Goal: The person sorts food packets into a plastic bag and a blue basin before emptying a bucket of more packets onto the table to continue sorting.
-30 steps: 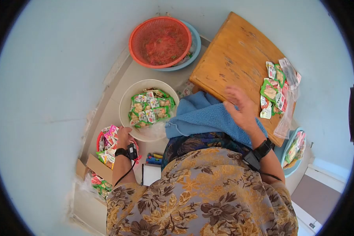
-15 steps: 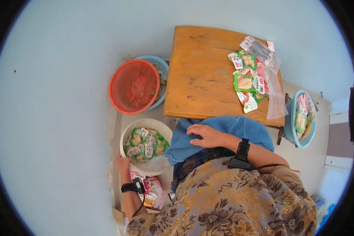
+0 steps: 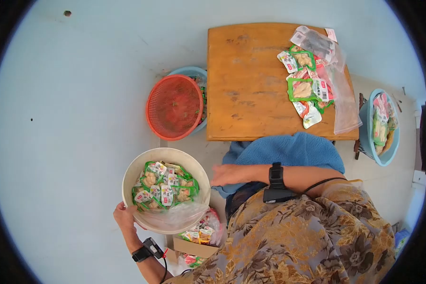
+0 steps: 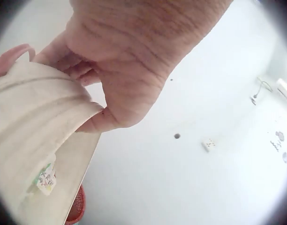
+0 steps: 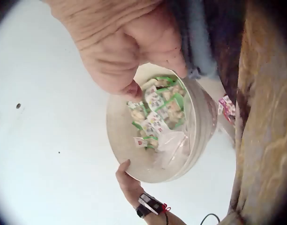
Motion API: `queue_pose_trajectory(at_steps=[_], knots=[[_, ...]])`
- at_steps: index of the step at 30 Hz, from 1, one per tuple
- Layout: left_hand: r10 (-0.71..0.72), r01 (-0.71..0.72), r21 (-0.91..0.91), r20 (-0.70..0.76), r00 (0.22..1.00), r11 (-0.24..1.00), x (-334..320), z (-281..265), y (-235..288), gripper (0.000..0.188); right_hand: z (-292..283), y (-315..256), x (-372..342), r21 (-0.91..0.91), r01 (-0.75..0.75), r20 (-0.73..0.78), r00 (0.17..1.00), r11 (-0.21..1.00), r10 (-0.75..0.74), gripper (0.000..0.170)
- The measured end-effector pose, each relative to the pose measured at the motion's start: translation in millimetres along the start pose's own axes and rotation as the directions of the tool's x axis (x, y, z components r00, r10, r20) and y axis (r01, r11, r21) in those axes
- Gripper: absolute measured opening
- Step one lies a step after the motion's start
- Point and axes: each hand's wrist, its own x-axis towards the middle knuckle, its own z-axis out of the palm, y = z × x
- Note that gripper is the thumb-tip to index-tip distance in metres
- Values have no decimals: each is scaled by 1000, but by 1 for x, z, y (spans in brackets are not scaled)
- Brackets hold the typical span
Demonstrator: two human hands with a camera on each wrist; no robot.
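My left hand (image 3: pixel 124 218) pinches the near-left rim of a white bucket (image 3: pixel 130 165), thumb over the edge in the left wrist view. Green-edged snack packets (image 3: pixel 165 189) and a clear plastic bag (image 3: pixel 175 215) fill the bucket, which overlaps the box below it. On the opposite side my right hand (image 3: pixel 229 175) reaches across my lap, its fingertips close to the rim. In the right wrist view its thumb and fingers stand apart at the bucket's edge. A blue fleece cloth (image 3: pixel 288 151) covers my lap under that arm.
A wooden table (image 3: pixel 251 85) ahead bears packets (image 3: pixel 307 90) and clear bags (image 3: pixel 343 104) at its right. A red colander (image 3: pixel 173 109) rests in a blue basin (image 3: pixel 201 75) beside it. Another blue basin (image 3: pixel 388 154) stands right, a cardboard box (image 3: pixel 194 247) below the bucket.
My left hand has raised the bucket and brought it closer. My right hand has moved left from over the table edge and cloth to beside the bucket's rim. The head view has turned.
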Motion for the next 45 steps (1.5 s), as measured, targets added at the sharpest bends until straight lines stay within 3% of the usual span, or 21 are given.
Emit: queue_pose_trajectory(at_steps=[1,5,7,11,13,15,19,21,23,25,27,30,33,35,37,38,39,40,41,42,45], knots=[[19,-18,-29,22,1000,999,-2,-9,18,51,8,-2,3,195,-110,140,987,975,84,69],[101,-101,-21,18,995,995,-39,-24,89,47,27,2,11,304,-38,185,982,952,-20,65],[175,-175,-4,23,984,984,-50,-30,120,47,27,-13,-7,488,23,157,981,873,-113,58],[404,-405,-26,-34,914,914,-107,-35,166,44,39,-39,-75,474,236,-86,971,848,-222,44],[460,-460,-5,-46,887,888,-135,-37,204,42,35,-50,-96,455,292,-126,956,841,-263,48],[585,-582,73,-35,810,810,-159,-36,227,40,28,-54,-115,476,343,-202,939,810,-279,48],[705,-702,91,-16,709,707,-176,-14,276,39,1,-47,-128,456,453,-304,888,766,-344,45],[771,-768,88,-18,636,635,-164,18,324,40,-28,-50,-120,494,560,-441,821,665,-364,42],[784,-784,22,20,621,621,-153,40,350,41,-50,-50,-118,481,601,-472,791,639,-389,41],[799,-797,-57,49,599,601,-142,69,371,42,-73,-54,-126,504,678,-549,730,535,-407,42],[856,-858,4,61,513,514,-135,101,398,47,-104,-53,-122,446,693,-612,698,566,-372,43],[883,-884,129,89,461,448,-155,137,438,45,-135,-49,-115,434,724,-693,649,536,-315,47],[926,-925,76,27,376,373,-163,163,462,49,-158,-59,-126,453,701,-697,663,551,-272,43],[930,-930,59,37,365,362,-163,185,478,48,-176,-61,-123,434,701,-717,649,566,-255,44],[936,-936,54,45,349,347,-169,201,488,48,-186,-57,-111,332,785,-796,530,523,-291,46],[955,-955,42,39,294,293,-170,208,491,47,-190,-54,-106,303,789,-806,511,534,-298,49],[969,-970,30,28,244,243,-170,212,492,47,-189,-52,-104,309,786,-804,517,536,-295,49],[967,-968,34,31,251,250,-172,217,492,47,-189,-50,-102,411,781,-784,566,470,-255,50],[981,-981,42,25,190,189,-176,223,490,46,-189,-48,-99,507,766,-757,615,396,-220,52],[991,-991,44,25,130,129,-175,230,490,46,-192,-46,-94,514,760,-755,621,399,-211,52],[994,-986,134,15,105,102,-184,237,486,45,-192,-37,-97,408,778,-749,585,477,-312,52]])
